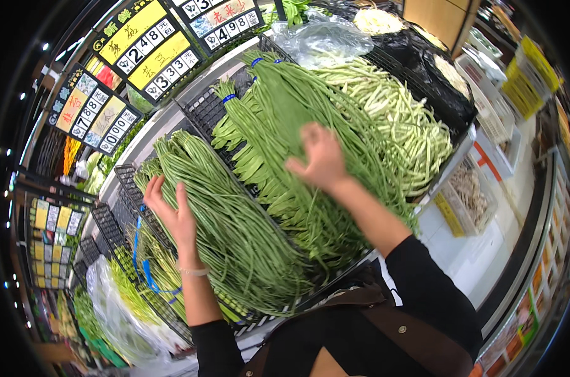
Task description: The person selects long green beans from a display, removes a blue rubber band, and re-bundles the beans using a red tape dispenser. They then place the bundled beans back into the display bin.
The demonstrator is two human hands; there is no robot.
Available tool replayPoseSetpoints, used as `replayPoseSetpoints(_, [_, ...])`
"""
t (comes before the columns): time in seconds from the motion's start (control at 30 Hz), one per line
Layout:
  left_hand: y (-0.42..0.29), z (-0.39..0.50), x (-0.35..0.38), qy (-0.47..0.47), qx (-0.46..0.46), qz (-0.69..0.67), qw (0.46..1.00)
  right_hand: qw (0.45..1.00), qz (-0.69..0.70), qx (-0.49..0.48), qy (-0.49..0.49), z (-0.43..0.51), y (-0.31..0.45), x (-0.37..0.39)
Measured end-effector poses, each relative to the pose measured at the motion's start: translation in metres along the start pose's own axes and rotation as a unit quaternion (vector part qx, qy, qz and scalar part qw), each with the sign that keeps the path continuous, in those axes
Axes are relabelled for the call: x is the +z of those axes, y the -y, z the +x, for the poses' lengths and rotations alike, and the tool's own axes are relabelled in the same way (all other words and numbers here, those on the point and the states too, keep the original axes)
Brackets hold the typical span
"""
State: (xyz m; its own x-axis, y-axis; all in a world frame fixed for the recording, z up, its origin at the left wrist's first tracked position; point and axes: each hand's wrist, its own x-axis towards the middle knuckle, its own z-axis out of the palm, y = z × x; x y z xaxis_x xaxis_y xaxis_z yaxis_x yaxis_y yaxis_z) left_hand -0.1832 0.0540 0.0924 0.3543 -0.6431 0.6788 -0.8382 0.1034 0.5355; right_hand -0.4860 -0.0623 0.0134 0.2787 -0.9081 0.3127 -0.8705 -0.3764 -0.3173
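Note:
My left hand (pixel 172 212) is at the left edge of a heap of long green beans (pixel 228 217), its fingers apart; whether it touches them is unclear. My right hand (pixel 325 155), blurred, hovers over or rests on long green chive-like stems (pixel 360 136), thumb spread from the fingers. Blue bands bind bundles of these stems at their far end. Beneath and left of them lie flat green bean pods (pixel 254 172) in a black crate. Paler, thicker beans (pixel 388 118) fill the place to the right.
Black plastic crate walls (pixel 209 110) divide the display. Price boards (pixel 148 47) stand along its far side. A clear plastic bag (pixel 320 37) lies at the back, black plastic (pixel 417 56) at the right. Bundled greens (pixel 165 268) with blue ties lie left; a crate (pixel 469 198) stands on the floor.

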Motion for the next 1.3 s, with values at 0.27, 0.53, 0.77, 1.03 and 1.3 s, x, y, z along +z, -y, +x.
replayPoseSetpoints(0.27, [-0.101, 0.024, 0.210, 0.139, -0.244, -0.036, 0.959, 0.874, 0.359, -0.279, 0.171, -0.051, -0.051, -0.031])
replayPoseSetpoints(0.53, [-0.048, 0.018, 0.254, 0.089, -0.198, 0.065, 0.974, 0.905, 0.418, 0.074, -0.037, 0.045, -0.199, -0.039])
replayPoseSetpoints(0.77, [0.007, -0.004, 0.181, 0.057, -0.334, 0.002, 0.941, 0.932, 0.359, -0.050, -0.013, 0.143, -0.182, -0.011])
replayPoseSetpoints(1.03, [-0.030, 0.011, 0.165, 0.048, -0.401, -0.178, 0.897, 0.986, 0.132, -0.042, 0.092, 0.165, -0.124, -0.024])
replayPoseSetpoints(1.3, [-0.057, 0.057, 0.240, 0.039, -0.262, 0.160, 0.951, 0.924, 0.266, -0.190, 0.198, 0.135, -0.058, -0.023])
